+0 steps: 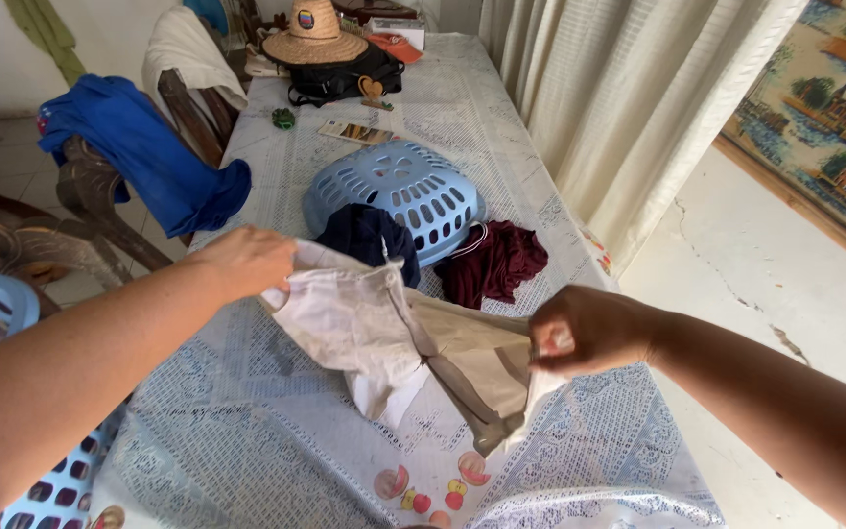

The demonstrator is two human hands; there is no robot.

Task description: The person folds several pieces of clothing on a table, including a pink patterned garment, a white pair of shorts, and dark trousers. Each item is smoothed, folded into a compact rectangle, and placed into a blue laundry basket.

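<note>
**Beige garment stretched between two hands above the table**

A beige garment (413, 343) is held up over the middle of the table (247, 431), just clear of the lace cloth, so that it hangs spread. One end is pinched in the closed left hand (242, 260), the other is gripped in the fisted right hand (580, 328). Behind it, a dark blue garment (369, 235) and a maroon one (492, 260) are heaped against an overturned blue basket (403, 191). At the far edge, a straw hat (315, 34) is set on a black bag (340, 78).
</note>
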